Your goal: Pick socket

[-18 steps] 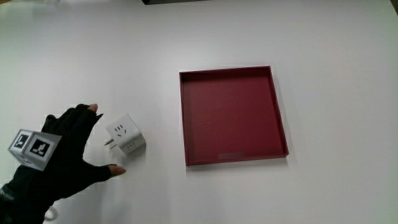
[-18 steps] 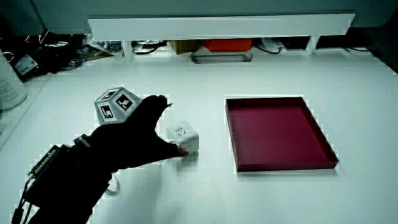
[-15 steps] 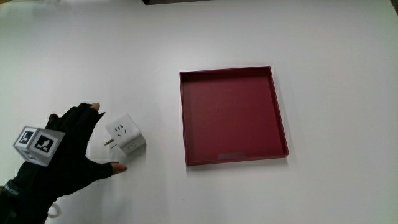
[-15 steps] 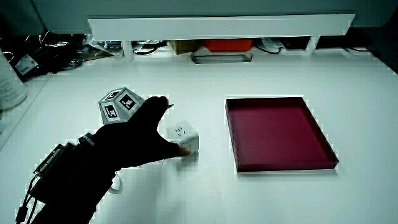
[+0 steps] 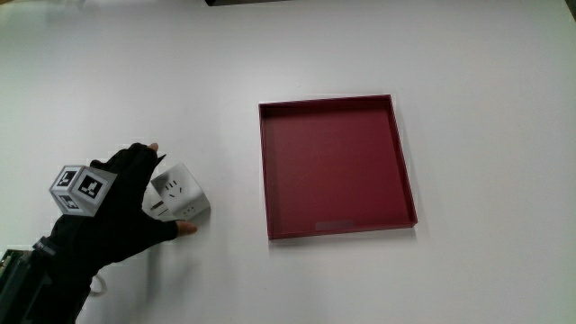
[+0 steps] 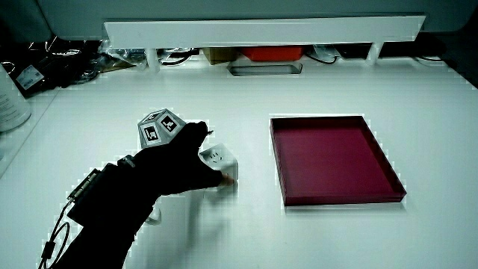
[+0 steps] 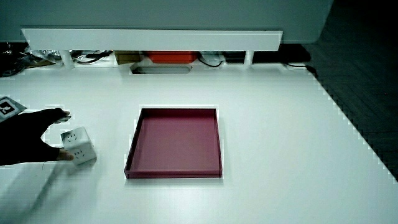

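The small white plastic cube socket (image 5: 181,193) sat on the white table (image 5: 468,81), just beside the shallow dark-red square tray (image 5: 336,166) but clear of its rim; the hand in the black glove (image 5: 126,211) was at the socket, on the side away from the tray, fingers spread to straddle it, one fingertip (image 5: 153,149) at the corner farther from the person and the thumb tip (image 5: 184,230) at the corner nearer; to my eye this was the closing of the grasp, the pick itself not yet made, for the socket rested flat on the table in both side views (image 6: 219,163) (image 7: 78,144); the next move, I judged, called for the fingers to press in on two faces and then lift straight up, lest the smooth cube twist or slip; whether the glove pressed on the socket or merely stood beside it I could not make out, the dark palm hiding the face turned toward it; the patterned cube (image 5: 79,187) rode on the back of the hand; the forearm (image 6: 97,217) was cut off at the edge nearest the person.
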### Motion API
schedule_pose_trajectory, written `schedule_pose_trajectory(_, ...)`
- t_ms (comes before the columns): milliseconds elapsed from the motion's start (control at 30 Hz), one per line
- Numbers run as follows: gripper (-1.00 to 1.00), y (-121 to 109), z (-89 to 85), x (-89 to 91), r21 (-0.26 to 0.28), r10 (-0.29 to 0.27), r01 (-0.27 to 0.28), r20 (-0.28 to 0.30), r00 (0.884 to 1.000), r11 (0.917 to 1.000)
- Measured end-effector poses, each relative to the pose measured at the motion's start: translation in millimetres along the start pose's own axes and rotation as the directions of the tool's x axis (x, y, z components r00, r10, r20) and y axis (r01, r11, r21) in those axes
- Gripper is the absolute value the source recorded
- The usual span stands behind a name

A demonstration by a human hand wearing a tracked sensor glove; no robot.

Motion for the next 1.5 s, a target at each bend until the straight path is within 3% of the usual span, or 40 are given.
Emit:
schedule_pose_trajectory(33,0.00,1,0.6,2.3,-0.002,0.009,-0.009,-0.017,1.000,1.0000)
schedule_pose_trajectory(67,0.00,7,-4.9,-7.0,-0.024,-0.034,0.034,-0.003,0.999,0.9991)
schedule_pose_trajectory(500,0.00,28,-20.9,-17.6,-0.080,0.033,-0.031,0.016,0.999,0.9963)
schedule_pose_trajectory(567,0.08,28,-20.5,-15.9,-0.083,0.030,-0.027,0.026,0.999,0.9962)
schedule_pose_trajectory(1033,0.67,28,-21.8,-18.6,-0.044,0.023,-0.022,0.024,0.999,0.9988)
schedule_pose_trajectory(1300,1.00,26,-22.5,-15.0,0.001,-0.006,0.006,0.043,0.999,1.0000)
schedule_pose_trajectory(1367,1.00,27,-21.4,-13.9,0.015,-0.024,0.023,0.039,0.999,0.9996)
schedule_pose_trajectory(1467,1.00,27,-14.1,0.4,0.028,-0.052,0.051,0.037,0.998,0.9983)
schedule_pose_trajectory(1500,1.00,24,-8.9,13.1,0.042,-0.041,0.038,0.063,0.997,0.9984)
